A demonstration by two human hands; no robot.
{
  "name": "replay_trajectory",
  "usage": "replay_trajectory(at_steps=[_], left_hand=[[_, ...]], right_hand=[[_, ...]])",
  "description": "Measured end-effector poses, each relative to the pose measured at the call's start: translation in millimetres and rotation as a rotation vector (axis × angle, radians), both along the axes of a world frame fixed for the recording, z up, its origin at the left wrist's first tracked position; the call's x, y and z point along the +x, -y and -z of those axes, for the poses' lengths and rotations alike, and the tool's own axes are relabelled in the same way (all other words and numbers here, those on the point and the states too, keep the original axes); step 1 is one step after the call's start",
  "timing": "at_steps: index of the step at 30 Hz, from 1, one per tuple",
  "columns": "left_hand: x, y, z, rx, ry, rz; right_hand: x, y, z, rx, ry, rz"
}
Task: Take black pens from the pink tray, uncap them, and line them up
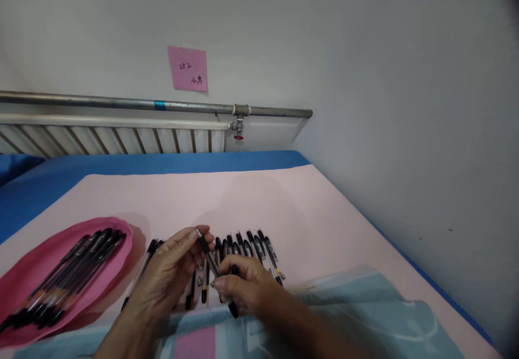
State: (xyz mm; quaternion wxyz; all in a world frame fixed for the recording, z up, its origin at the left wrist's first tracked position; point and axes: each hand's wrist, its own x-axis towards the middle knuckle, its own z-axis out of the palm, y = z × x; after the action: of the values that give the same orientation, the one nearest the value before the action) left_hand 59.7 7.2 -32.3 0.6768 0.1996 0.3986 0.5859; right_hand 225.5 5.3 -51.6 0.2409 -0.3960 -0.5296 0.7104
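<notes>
The left hand (174, 261) and right hand (251, 286) are bare, as are both forearms (298, 321).

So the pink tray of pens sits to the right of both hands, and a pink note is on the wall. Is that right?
Not quite: the head view shows the pink tray of pens to the left of the left hand and the right hand.
</notes>
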Motion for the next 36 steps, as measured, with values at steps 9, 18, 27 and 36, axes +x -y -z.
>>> replay_trajectory(at_steps=[9, 18, 27, 36], left_hand=[[3.5, -1.4, 0.6, 0.017, -0.032, -0.017], [2.7, -0.5, 1.2, 0.010, -0.074, -0.040], [2.2, -0.3, 0.8, 0.022, 0.005, 0.028], [1.3, -2.7, 6.3, 0.033, -0.079, -0.055]], right_hand=[[-1.4, 0.4, 4.1, 0.064, -0.003, 0.013], [-1.6, 2.1, 0.0, 0.130, 0.037, 0.014], [-0.3, -3.3, 4.6, 0.057, 0.002, 0.034], [-1.1, 1.5, 5.1, 0.116, 0.034, 0.022]])
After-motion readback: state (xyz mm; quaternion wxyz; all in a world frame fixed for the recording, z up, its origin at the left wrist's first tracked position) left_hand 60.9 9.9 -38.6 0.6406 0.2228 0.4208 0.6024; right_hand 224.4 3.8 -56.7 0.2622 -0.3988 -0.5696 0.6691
